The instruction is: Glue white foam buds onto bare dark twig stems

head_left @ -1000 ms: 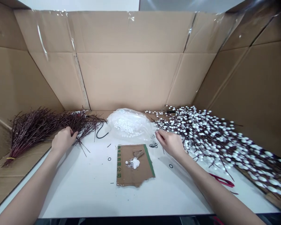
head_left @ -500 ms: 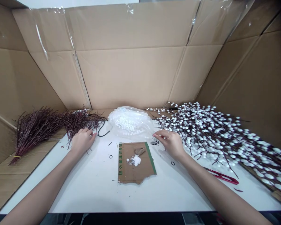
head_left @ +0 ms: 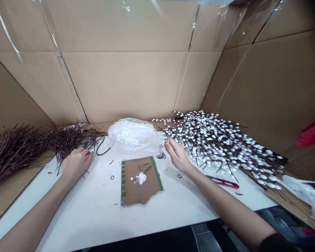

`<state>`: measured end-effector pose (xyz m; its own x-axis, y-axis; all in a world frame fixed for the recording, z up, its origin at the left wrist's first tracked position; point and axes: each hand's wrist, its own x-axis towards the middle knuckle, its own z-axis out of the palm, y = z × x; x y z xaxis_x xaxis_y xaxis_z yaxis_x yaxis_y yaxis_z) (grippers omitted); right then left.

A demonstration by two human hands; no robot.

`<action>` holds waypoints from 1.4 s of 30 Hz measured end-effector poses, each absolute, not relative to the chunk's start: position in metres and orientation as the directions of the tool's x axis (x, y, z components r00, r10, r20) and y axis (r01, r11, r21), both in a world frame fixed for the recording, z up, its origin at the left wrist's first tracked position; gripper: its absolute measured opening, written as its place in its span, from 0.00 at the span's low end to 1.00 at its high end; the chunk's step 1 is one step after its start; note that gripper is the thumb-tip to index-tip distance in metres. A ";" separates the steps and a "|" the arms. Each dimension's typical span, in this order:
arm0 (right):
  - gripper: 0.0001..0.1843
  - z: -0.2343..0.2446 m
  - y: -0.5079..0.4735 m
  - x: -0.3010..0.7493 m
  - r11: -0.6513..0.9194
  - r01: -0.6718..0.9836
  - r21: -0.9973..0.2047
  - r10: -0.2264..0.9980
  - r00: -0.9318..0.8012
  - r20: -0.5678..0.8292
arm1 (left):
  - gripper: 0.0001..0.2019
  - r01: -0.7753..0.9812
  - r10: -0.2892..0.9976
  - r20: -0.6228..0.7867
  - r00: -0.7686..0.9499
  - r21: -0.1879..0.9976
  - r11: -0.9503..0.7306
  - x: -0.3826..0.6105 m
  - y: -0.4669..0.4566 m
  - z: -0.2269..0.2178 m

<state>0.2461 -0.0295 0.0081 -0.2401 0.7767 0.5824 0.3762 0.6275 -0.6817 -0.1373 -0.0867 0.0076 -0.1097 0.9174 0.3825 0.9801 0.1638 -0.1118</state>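
Note:
My left hand [head_left: 76, 162] is low over the near end of a small bunch of dark brown twigs [head_left: 68, 140]. Its fingers curl down among them, and thin twig ends poke out beside the palm. My right hand [head_left: 177, 154] is raised a little over the white table, thumb and fingers pinched together. Whatever lies in that pinch is too small or too hidden to name. Just left of it are several small black rings [head_left: 161, 155]. Between my hands lies a torn cardboard piece [head_left: 131, 196] bearing white paste [head_left: 141, 178] and a flat brown scrap [head_left: 145, 167].
A clear bag of white beads [head_left: 132, 138] sits behind the cardboard. White-budded branches [head_left: 212, 140] spread at the right, with red-handled snips [head_left: 225, 182] before them. A larger twig bundle [head_left: 13, 150] is far left. Tall cardboard walls [head_left: 126, 80] enclose the back and sides.
The view has swung to the right. My right hand has lifted away from the black rings, its fingers now closed in a pinch. My left hand stays at the twigs.

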 end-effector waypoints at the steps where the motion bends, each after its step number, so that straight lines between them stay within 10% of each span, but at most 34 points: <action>1: 0.14 0.007 -0.029 0.246 0.618 0.347 -0.705 0.785 -0.223 0.578 | 0.20 0.980 0.915 0.389 -0.108 -0.115 0.164 -0.138 -0.087 0.007; 7: 0.22 0.007 -0.026 0.246 0.582 0.232 -0.780 0.813 -0.195 0.549 | 0.20 0.977 0.921 0.375 -0.108 -0.133 0.169 -0.137 -0.085 0.006; 23: 0.06 0.013 -0.029 0.240 0.452 -0.289 -0.844 0.840 -0.181 0.512 | 0.21 0.981 0.929 0.357 -0.101 -0.121 0.153 -0.134 -0.080 0.003; 42: 0.04 0.018 -0.033 0.244 0.357 -0.376 -0.855 0.820 -0.312 0.480 | 0.15 0.805 0.846 0.269 -0.461 0.527 0.271 -0.169 -0.077 0.008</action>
<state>0.2438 -0.0334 0.0179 -0.3116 0.8202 0.4797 -0.3758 0.3573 -0.8550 -0.1695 -0.0768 0.0078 -0.4607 0.8457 0.2692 0.8053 0.2708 0.5274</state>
